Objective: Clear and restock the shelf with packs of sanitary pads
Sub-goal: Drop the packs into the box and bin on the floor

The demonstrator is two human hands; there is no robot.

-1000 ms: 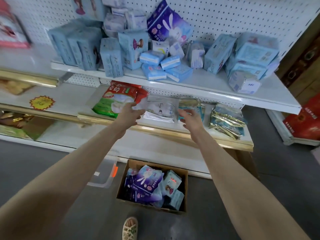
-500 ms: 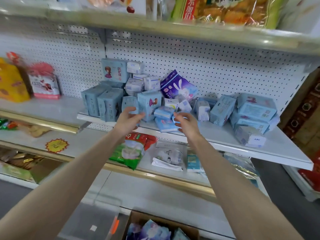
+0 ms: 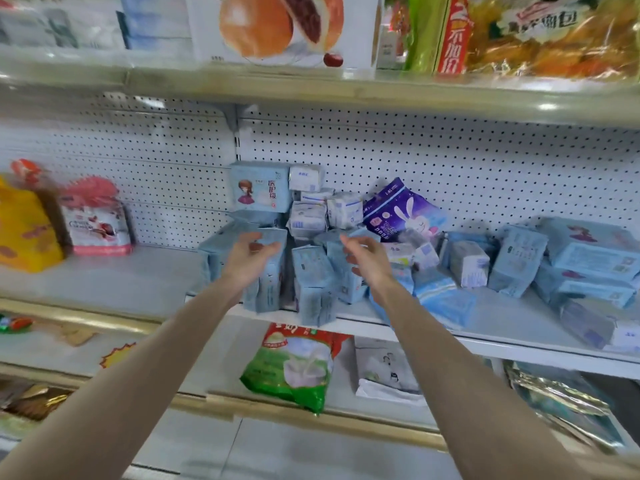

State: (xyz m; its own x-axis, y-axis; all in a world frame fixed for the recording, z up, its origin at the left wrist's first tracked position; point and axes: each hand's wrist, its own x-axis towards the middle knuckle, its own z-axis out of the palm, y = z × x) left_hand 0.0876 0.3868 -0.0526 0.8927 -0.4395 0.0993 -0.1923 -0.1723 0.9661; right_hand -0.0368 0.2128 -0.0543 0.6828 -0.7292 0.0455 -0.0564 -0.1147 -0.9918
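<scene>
1. Lifted both hands over the last second from the level of the lower shelf (image 3: 214,358) up to the shelf (image 3: 505,315) of sanitary pads. Tipped the view upward too, losing the cardboard box on the floor from sight.
2. Holds the left hand (image 3: 251,259) in front of a tall pale-blue pack (image 3: 268,292) that stands upright at the shelf's front edge. Grip released: fingers loosely curved, thumb up, nothing held.
3. Holds the right hand (image 3: 369,263) near the left one, with a second upright pack (image 3: 313,287) standing between the two. Grip likewise released and fingers loosely curled. May be brushing the packs behind, though blur prevents telling.
4. Faces the task's packs heaped on the white shelf against the pegboard (image 3: 485,161):
   - a girl-printed pack (image 3: 259,192) on top of the left stack
   - small white packs (image 3: 308,216) piled just beside it
   - a purple rabbit pack (image 3: 405,213) leaning on the pegboard
   - light-blue packs (image 3: 443,299) lying flat, right of the right wrist
   - larger pale-blue packs (image 3: 588,252) stacked at the far right
5. Looks past the arms to a green-and-red bag (image 3: 294,368) on the lower shelf, below the hands.
6. Takes in a yellow bag (image 3: 20,233) and a pink-and-white bag (image 3: 97,226) at the left, well apart from the pads.
7. Catches, on the upper shelf (image 3: 346,91), a pastry-printed box (image 3: 277,29) and a bread packet (image 3: 554,36).
</scene>
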